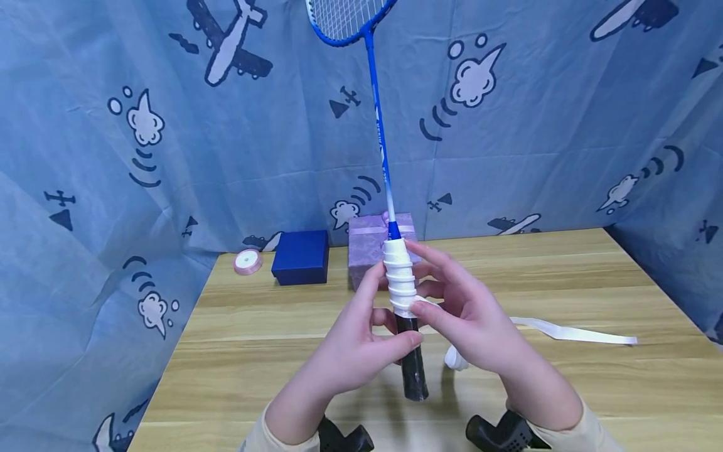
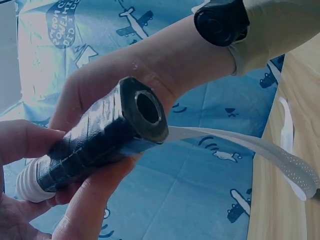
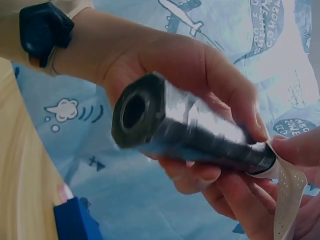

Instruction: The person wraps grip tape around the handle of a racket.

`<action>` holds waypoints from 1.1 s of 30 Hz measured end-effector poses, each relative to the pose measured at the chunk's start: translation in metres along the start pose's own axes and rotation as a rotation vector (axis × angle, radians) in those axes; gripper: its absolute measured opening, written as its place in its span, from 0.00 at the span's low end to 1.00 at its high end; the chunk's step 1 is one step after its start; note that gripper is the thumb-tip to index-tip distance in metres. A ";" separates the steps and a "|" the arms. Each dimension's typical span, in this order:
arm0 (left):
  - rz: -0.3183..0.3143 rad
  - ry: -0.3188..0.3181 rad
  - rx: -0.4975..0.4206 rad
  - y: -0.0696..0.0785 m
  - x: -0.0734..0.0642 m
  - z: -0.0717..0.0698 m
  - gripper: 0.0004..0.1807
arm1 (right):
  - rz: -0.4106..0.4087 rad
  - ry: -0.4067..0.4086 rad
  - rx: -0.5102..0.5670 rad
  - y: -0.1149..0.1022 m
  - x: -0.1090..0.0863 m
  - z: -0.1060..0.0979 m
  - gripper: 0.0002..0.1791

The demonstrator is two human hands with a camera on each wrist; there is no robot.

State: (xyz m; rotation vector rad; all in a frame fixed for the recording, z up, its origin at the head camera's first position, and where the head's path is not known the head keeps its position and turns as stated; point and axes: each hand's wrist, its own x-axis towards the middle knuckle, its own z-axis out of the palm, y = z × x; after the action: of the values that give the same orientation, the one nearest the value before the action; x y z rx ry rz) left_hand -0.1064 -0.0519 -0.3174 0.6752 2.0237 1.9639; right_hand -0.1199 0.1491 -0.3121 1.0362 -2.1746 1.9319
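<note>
A blue badminton racket (image 1: 380, 125) stands upright, tilted slightly left, its head cut off by the top of the head view. White perforated grip tape (image 1: 399, 276) is wound in ridged turns round the upper handle. Below it the black handle (image 1: 414, 370) is bare, its hollow butt end (image 2: 147, 107) showing in the left wrist view. My left hand (image 1: 356, 348) holds the handle between thumb and fingers. With thumb and fingers, my right hand (image 1: 471, 314) pinches the tape at the lowest turn. A loose length of tape (image 3: 290, 192) hangs from there.
On the wooden table (image 1: 226, 364), a pink ribbon roll (image 1: 247, 261), a dark blue box (image 1: 300, 254) and a purple gift box (image 1: 366, 245) stand at the back. A white strip (image 1: 582, 334) lies to the right. Patterned blue cloth (image 1: 282, 144) hangs behind.
</note>
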 end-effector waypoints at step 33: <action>0.096 0.112 0.181 -0.002 -0.001 0.005 0.50 | -0.080 0.042 0.051 0.004 0.001 0.008 0.43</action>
State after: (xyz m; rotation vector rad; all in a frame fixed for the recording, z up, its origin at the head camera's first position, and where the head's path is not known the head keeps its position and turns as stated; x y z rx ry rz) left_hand -0.1032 -0.0480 -0.3196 0.7276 2.2976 1.9263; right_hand -0.1194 0.1412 -0.3167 1.0632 -2.0398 1.9651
